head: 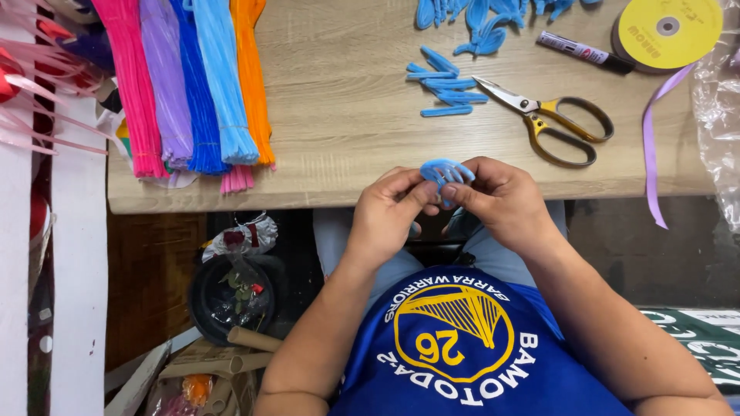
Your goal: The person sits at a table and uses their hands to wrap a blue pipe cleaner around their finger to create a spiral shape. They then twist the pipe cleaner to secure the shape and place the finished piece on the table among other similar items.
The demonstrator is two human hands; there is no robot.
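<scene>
A light wooden table fills the upper half of the frame, its front edge running just above the middle. At upper left lie bundles of fuzzy craft stems side by side: pink, lilac, dark blue, light blue and orange, their ends reaching toward the table's front edge. Near upper centre sit short blue stem pieces, some folded into loops, with more at the top edge. Just right of them lie gold-handled scissors, blades slightly apart and pointing toward the pieces. A black marker and a yellow ribbon spool rest at upper right, with a lilac ribbon trailing down over the table's edge. Below the table at lower left, the floor holds a dark round container and cardboard tubes.

At the centre of the frame, just at the table's front edge, a bent blue stem piece is pinched between both hands. The left hand has its grip narrow on the piece's left side, thumb and forefinger closed on it; the right hand likewise holds the right side, fingertips meeting the left hand's.
</scene>
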